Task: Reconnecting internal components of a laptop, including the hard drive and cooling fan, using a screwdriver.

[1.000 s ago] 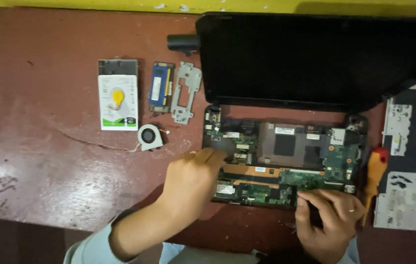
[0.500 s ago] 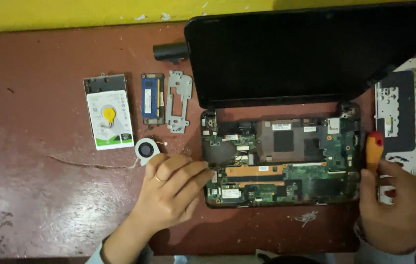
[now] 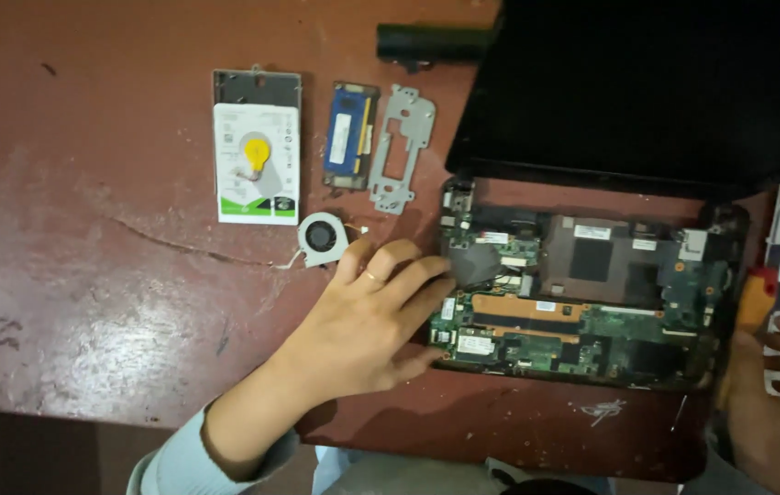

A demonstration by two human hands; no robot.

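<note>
Resting our left hand (image 3: 367,321) on worn reddish-brown counter (image 3: 87,302), fingers (image 3: 408,275) spread flat, tips touching left edge of opened black laptop base with exposed green circuit board (image 3: 582,312). Our right hand (image 3: 779,403) at 4 o'clock of board, fingers curled round orange-handled screwdriver (image 3: 755,298). Small round grey fan (image 3: 322,236) just beside left fingers at 11 o'clock. White-labelled hard drive (image 3: 257,165), blue memory stick (image 3: 351,136), silver metal bracket (image 3: 401,147) farther at 11 o'clock.
</note>
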